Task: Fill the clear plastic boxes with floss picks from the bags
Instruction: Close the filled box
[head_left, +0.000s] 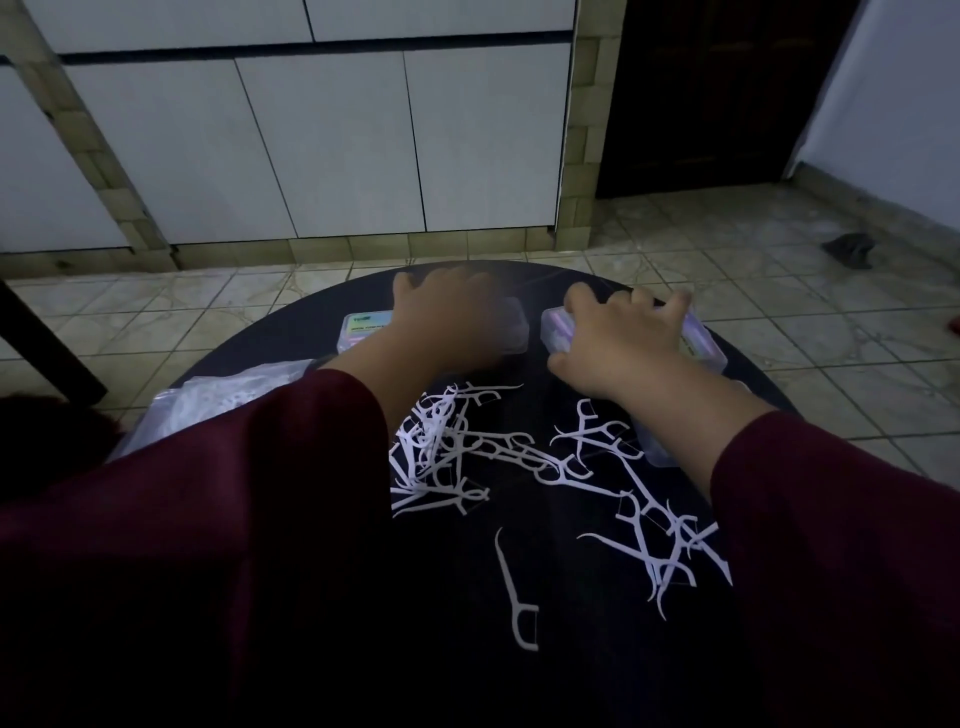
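Surface first: a round dark top carrying everything I work with, set over a tiled floor. At its left edge lies a clear bag with floss picks still inside, partly under my sleeve. At the far edge sit two clear plastic boxes. My left hand rests over the left box; motion blur keeps me from telling whether that grip is closed on it or lying flat. My right hand spreads over the right box, fingers curled past its far edge and thumb at the near edge, so this grip holds the box. A third box shows near my right forearm. Loose floss picks lie scattered across the middle of the surface, tangled in two heaps, with a single pick apart and nearer to me.

I judge the boxes light, stiff and slick, best held by their long sides. The picks look feather-light, springy and prone to snagging on one another; I would pinch them by the handle, a few at a time.
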